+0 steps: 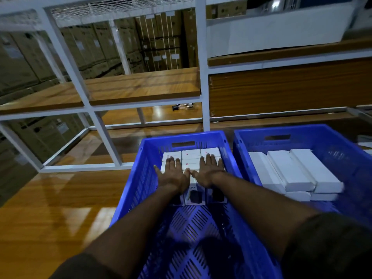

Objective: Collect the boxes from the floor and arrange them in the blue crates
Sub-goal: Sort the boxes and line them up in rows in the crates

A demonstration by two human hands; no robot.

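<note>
- Blue plastic, perforated, makes up the near crate (138, 190) in the head view, the only view there is; it sits on the wooden floor (50, 198) with a block of small white boxes (191, 158) packed against its far wall, and the near half of its base lies bare.
- Left hand (173, 174) and right hand (209, 172) both lie flat on top of that block, fingers straight and spread, thumbs nearly touching; neither grips anything, they only press.
- Pressing down unevenly could tip the front row, whose printed faces stand towards the bare base with nothing to back them, so a box might topple forward into the gap.
- Pushing the block hard towards the far wall could crush or skew the boxes in the back row; the arms hide the front row's corners, so I cannot tell whether they already sit out of line.
- Lifting the hands quickly might drag a loose top box with them.
- Long white boxes (291, 172) in the second crate (302, 135), just beside to the right, are stacked slightly askew, with the upper ones seeming to overhang the lower; a knock to that crate could slide them.
</note>
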